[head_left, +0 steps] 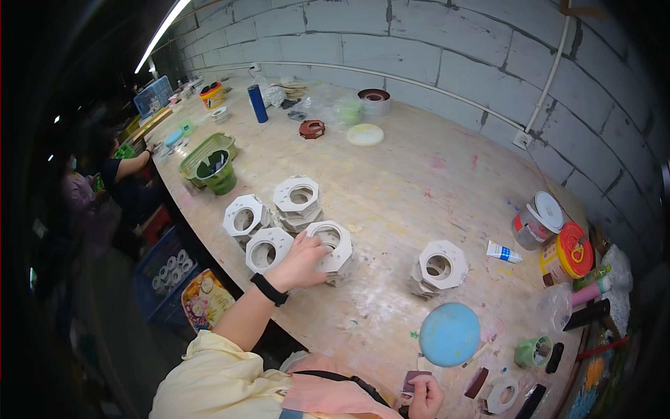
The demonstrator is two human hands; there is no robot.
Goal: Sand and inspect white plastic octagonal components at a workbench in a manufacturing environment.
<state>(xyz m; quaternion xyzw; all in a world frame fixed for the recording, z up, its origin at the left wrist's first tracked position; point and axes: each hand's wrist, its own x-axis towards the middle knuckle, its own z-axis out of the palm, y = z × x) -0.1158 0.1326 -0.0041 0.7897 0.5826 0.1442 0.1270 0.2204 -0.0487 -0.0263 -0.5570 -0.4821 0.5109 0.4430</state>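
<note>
Worktable (391, 188): four white octagonal ring stacks (299, 218) grouped left, likely for easy reach; left hand (299, 267) clamped on the rightmost one's top ring (341, 260), apparently steadying it; right hand (427, 397) curled at a maroon pad (412, 380), grip unclear

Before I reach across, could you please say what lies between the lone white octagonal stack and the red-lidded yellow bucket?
In the head view, a white-and-blue tube lies on the table between the stack and the bucket.

The head view (a wide fisheye) looks down from close above the worktable (391, 188) toward the block wall (419, 63).
</note>
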